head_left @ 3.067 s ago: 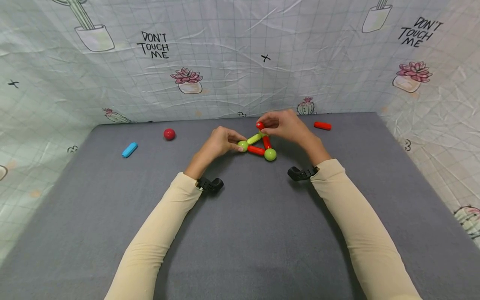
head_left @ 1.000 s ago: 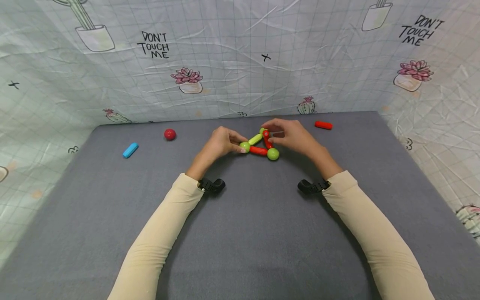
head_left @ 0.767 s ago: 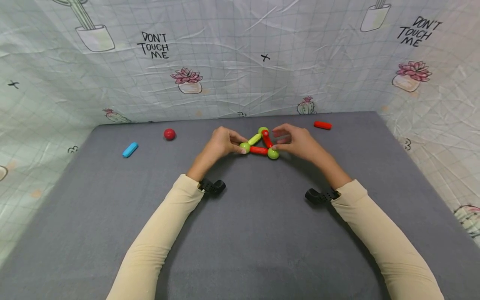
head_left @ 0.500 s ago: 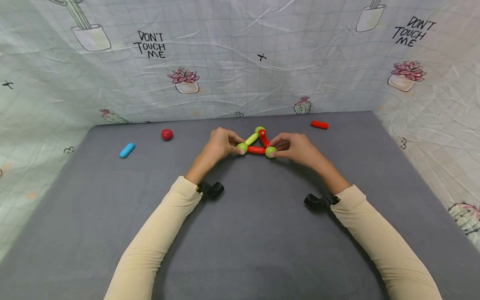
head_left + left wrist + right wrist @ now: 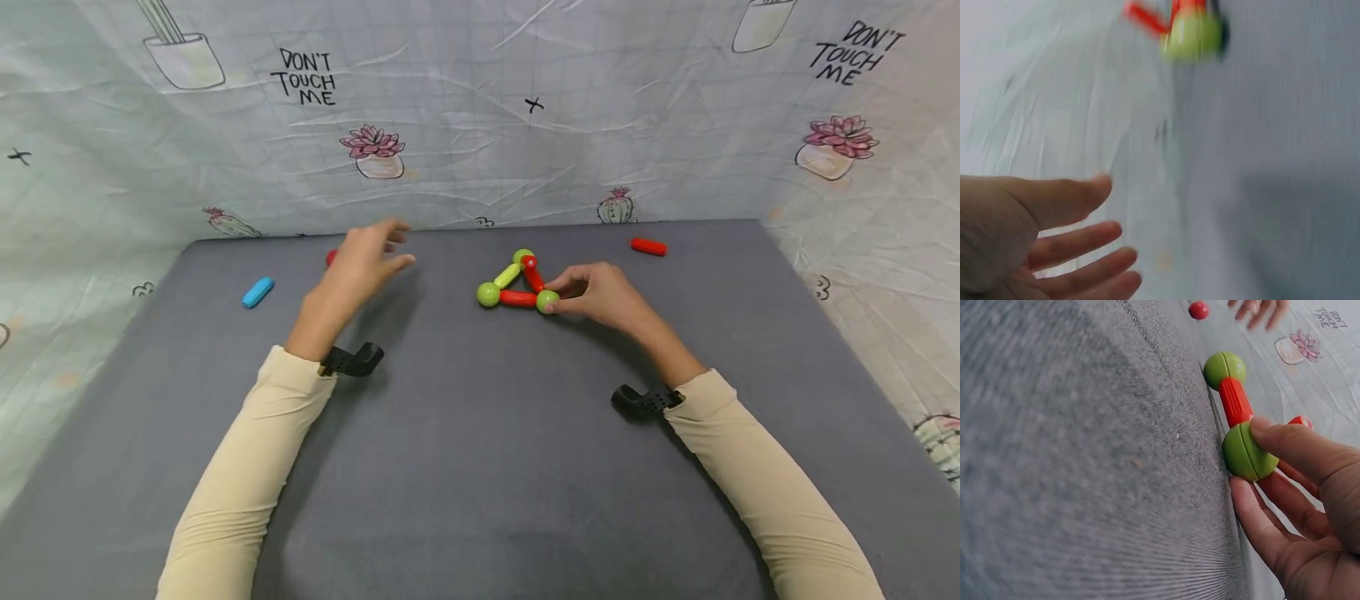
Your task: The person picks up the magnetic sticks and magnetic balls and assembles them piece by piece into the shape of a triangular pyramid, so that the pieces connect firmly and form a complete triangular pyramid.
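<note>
A triangle of toy rods and balls lies toward the back of the table. Its corners are a left green ball (image 5: 488, 294), a far green ball (image 5: 522, 256) and a right green ball (image 5: 547, 301). Between them run a yellow-green rod (image 5: 507, 276) and red rods (image 5: 517, 298); another red rod's end (image 5: 530, 262) points up at the far ball. My right hand (image 5: 603, 296) pinches the right ball between thumb and fingers, as the right wrist view also shows. My left hand (image 5: 360, 262), fingers spread and holding nothing, is left of the triangle, partly covering a red ball (image 5: 331, 257).
A blue rod (image 5: 258, 292) lies at the left of the grey table (image 5: 480, 433). At the back right is a loose red rod (image 5: 648, 247). A printed cloth (image 5: 465, 108) hangs behind the table's far edge.
My right hand has let go of the red rod at the far ball and taken hold of the right green ball. My left hand has released the left ball and moved left.
</note>
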Demonstrator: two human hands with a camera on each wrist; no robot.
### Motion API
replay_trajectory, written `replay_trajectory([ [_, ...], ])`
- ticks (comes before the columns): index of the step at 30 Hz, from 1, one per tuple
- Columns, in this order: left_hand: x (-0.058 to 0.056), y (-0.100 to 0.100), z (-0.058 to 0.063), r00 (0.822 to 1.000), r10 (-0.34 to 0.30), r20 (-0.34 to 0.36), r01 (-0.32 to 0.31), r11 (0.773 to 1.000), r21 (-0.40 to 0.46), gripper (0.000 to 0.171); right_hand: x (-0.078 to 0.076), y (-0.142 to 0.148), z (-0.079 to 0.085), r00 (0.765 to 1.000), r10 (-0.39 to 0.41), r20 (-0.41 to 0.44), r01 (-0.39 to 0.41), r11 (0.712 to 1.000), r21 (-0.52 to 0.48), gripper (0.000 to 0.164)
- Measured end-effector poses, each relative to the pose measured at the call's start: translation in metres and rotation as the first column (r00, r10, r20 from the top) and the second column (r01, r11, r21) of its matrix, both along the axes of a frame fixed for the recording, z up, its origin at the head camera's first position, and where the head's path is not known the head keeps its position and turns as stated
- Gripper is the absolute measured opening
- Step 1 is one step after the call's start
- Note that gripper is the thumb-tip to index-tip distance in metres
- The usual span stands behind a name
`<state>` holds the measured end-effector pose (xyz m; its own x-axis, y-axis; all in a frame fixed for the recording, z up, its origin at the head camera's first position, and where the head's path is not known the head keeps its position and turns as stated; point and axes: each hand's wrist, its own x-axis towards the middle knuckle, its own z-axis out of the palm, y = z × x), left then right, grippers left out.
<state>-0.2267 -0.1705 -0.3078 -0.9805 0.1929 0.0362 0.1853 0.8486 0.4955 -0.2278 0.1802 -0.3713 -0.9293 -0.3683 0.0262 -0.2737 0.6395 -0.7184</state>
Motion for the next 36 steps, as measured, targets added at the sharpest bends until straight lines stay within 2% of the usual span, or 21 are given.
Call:
replay_trajectory([
  [3,0.007,-0.044,0.007,0.992,0.112,-0.059,-0.116,0.991,-0.064,0.049,0.0,0.001,0.001,1.0,-0.014,0.008,0.014,1.0,0.001,0.029],
  [5,0.012,-0.074,0.005,0.981,0.183,-0.068,-0.189,0.979,-0.081,0.048,0.001,0.001,0.002,1.0,-0.01,0.01,0.01,1.0,0.003,0.03],
  [8,0.019,-0.115,0.0,0.964,0.26,-0.062,-0.265,0.958,-0.105,0.047,0.0,0.0,0.003,1.0,-0.011,0.019,0.011,1.0,0.004,0.031],
  [12,0.025,-0.157,-0.015,0.955,0.298,-0.017,-0.297,0.946,-0.126,0.047,0.0,0.001,0.004,0.999,-0.031,0.033,0.031,1.0,0.002,0.032],
  [16,0.032,-0.186,-0.031,0.951,0.31,0.025,-0.305,0.945,-0.115,0.047,0.001,0.001,0.004,0.998,-0.05,0.023,0.049,0.999,0.021,0.033],
  [21,0.037,-0.201,-0.043,0.945,0.327,0.002,-0.325,0.94,-0.106,0.047,0.003,0.0,0.006,0.999,-0.046,0.001,0.046,0.998,0.054,0.035],
  [25,0.035,-0.205,-0.042,0.954,0.298,-0.017,-0.298,0.949,-0.104,0.047,0.004,0.0,0.006,0.999,-0.044,-0.005,0.044,0.998,0.051,0.034],
  [30,0.028,-0.202,-0.039,0.963,0.269,0.003,-0.268,0.959,-0.091,0.049,0.005,-0.001,0.008,0.999,-0.038,0.001,0.038,0.998,0.055,0.032],
  [36,0.02,-0.196,-0.039,0.971,0.237,-0.002,-0.236,0.966,-0.105,0.04,0.004,-0.002,0.01,0.999,-0.028,0.021,0.026,0.997,0.071,0.032],
])
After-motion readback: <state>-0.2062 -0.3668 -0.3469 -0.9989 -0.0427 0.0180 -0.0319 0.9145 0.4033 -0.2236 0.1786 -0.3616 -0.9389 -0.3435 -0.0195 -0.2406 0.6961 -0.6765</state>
